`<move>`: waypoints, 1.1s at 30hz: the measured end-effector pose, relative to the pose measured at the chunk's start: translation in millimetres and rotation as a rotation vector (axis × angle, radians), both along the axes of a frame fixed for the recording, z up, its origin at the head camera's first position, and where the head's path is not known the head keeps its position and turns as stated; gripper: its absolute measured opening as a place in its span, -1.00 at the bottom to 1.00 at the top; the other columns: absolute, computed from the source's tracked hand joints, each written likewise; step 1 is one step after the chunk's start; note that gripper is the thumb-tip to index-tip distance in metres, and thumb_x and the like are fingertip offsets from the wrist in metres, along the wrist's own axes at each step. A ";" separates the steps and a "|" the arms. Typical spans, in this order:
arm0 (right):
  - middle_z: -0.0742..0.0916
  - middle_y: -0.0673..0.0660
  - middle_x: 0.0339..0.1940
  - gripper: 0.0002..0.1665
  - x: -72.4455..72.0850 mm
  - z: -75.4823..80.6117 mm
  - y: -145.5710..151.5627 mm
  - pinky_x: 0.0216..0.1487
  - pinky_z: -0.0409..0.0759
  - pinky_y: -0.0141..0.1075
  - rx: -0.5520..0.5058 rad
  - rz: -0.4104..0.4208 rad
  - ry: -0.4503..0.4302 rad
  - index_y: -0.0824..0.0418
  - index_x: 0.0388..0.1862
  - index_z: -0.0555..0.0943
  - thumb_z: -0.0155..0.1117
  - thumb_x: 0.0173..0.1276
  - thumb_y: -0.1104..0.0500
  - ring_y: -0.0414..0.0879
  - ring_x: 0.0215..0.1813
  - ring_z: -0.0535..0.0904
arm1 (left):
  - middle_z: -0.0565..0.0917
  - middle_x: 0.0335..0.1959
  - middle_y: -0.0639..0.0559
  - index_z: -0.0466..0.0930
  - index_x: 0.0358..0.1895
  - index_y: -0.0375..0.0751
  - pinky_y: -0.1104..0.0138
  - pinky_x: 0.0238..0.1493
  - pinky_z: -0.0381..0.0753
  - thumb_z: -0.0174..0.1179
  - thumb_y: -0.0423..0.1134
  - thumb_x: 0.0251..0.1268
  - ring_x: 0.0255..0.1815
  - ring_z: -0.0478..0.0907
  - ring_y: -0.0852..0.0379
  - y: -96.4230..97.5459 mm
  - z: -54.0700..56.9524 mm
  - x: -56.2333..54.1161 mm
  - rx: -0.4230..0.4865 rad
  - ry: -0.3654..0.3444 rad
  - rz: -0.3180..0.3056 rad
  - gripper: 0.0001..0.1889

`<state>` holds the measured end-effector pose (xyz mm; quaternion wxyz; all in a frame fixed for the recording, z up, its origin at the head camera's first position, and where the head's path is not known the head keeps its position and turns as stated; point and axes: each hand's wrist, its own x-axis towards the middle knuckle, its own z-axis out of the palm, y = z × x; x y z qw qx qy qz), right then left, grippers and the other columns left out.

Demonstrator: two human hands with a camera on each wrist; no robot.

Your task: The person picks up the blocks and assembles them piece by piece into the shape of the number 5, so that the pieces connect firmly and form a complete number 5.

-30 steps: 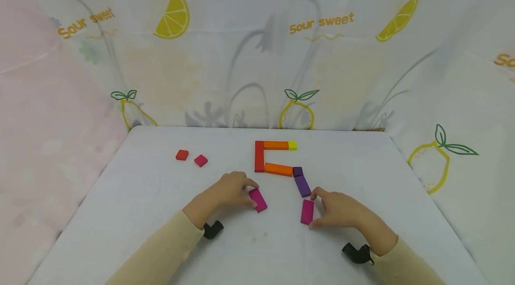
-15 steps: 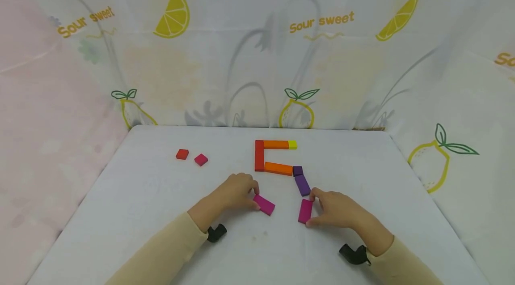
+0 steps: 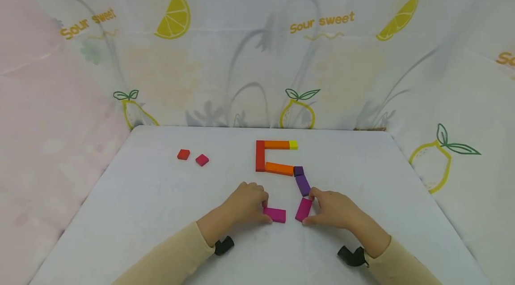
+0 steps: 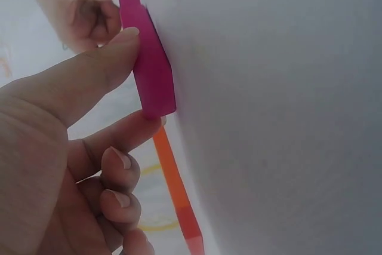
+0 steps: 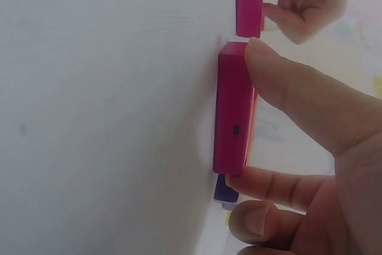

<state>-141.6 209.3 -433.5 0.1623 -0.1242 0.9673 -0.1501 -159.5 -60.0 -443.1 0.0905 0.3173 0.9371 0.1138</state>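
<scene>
Magenta block (image 3: 275,215), pinched in the left hand (image 3: 246,204), has swung crosswise toward its twin (image 3: 303,209), pinched in the right hand (image 3: 337,209), seemingly near joining.

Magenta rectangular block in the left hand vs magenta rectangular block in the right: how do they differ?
Pose: in the head view, the left-hand magenta rectangular block lies nearly crosswise; the right-hand magenta rectangular block slants, far end rightward.
Grip: left fingers hold the left-hand block at its left end; right fingers span the right-hand block end to end.
Shared: both magenta, rectangular, pinched.
</scene>
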 end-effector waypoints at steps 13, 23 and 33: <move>0.51 -0.02 -0.57 -0.33 -0.8 0.8 -3.8 -0.40 0.40 -0.22 0.043 0.014 0.036 0.06 -0.08 0.53 0.58 -0.01 -0.27 -0.12 -0.43 0.43 | 0.46 -0.49 0.28 0.60 -0.42 0.11 0.32 -0.20 0.35 0.47 0.21 0.04 -0.31 0.40 0.28 4.1 -1.0 9.5 0.003 0.033 -0.025 -0.66; 0.51 -0.01 -0.58 -0.35 -1.9 3.1 -6.2 -0.41 0.37 -0.23 0.045 0.018 0.053 0.07 -0.12 0.52 0.57 0.00 -0.27 -0.13 -0.45 0.42 | 0.46 -0.50 0.29 0.58 -0.44 0.11 0.32 -0.22 0.33 0.45 0.24 0.04 -0.32 0.40 0.28 5.9 -2.9 8.9 0.007 0.056 -0.031 -0.64; 0.51 -0.01 -0.58 -0.35 -1.7 1.9 -6.4 -0.43 0.34 -0.24 0.047 0.014 0.054 0.07 -0.12 0.51 0.57 0.01 -0.27 -0.14 -0.46 0.41 | 0.46 -0.51 0.29 0.59 -0.45 0.11 0.31 -0.22 0.33 0.45 0.24 0.05 -0.33 0.39 0.27 10.0 -2.6 8.9 -0.005 0.049 -0.034 -0.65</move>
